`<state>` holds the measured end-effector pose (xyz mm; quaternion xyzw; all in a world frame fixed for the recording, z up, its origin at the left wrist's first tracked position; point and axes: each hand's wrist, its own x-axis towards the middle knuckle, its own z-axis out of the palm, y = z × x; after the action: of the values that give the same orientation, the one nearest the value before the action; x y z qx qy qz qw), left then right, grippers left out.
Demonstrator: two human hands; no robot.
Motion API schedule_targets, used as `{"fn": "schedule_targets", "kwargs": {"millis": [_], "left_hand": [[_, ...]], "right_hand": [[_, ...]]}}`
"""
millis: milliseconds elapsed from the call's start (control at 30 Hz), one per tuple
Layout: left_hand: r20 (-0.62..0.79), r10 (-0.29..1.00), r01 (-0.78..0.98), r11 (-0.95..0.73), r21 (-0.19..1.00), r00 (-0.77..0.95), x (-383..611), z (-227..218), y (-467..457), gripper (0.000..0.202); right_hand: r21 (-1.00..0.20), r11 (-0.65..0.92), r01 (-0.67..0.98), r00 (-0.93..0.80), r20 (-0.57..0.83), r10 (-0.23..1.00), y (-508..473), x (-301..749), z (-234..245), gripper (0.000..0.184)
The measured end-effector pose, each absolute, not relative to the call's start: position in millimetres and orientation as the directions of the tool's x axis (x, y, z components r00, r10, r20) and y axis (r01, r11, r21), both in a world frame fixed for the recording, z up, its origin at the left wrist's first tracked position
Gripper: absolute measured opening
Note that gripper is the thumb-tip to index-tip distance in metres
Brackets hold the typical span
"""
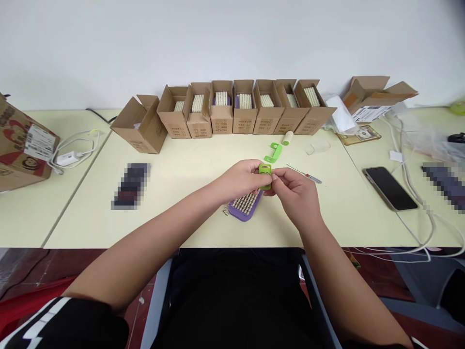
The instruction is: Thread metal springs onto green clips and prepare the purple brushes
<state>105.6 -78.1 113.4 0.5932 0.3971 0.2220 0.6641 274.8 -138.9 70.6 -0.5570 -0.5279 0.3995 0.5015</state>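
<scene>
My left hand (243, 180) is closed, pinching a small bright green plastic piece (265, 168) with a slot near its top. A thin metal wire or ring appears to cross it. The fingertips of my right hand (300, 194) are closed at its lower right edge; my fingers hide much of it. Partly under my hands lies a purple tray (245, 213) with rows of small beige bead-like parts. Small metal coils (225, 211) rest at its left edge. Beyond my hands are a green U-shaped bracket (273, 152) and a cream roller (287, 138). A thin screwdriver (313, 178) lies right of them.
Several cardboard boxes (221, 121) with cream parts line the wall. Another open box (140, 128) stands at their left. A phone (390, 188) and white cables (410, 179) lie on the right. At far left are a large carton (22, 145) and a white adapter (69, 158).
</scene>
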Motion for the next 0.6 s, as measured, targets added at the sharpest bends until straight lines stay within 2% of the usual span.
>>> {"fn": "schedule_targets", "kwargs": {"millis": [100,200,433,600], "left_hand": [[-0.255,0.753,0.203,0.163,0.966,0.607,102,113,-77,0.009],[-0.232,0.780,0.259,0.092,0.961,0.581,100,110,-76,0.016],[-0.214,0.791,0.417,-0.056,0.907,0.573,98,116,-78,0.017],[-0.208,0.746,0.445,-0.130,0.886,0.632,97,123,-77,0.022]], "right_hand": [[-0.979,0.068,0.191,0.093,0.087,0.992,-140,275,70,0.026],[-0.964,0.067,0.257,0.064,0.086,0.994,-141,275,65,0.028],[-0.914,0.090,0.394,0.018,0.106,0.994,-141,276,59,0.025],[-0.889,0.093,0.449,0.008,0.108,0.994,-141,281,64,0.023]]}}
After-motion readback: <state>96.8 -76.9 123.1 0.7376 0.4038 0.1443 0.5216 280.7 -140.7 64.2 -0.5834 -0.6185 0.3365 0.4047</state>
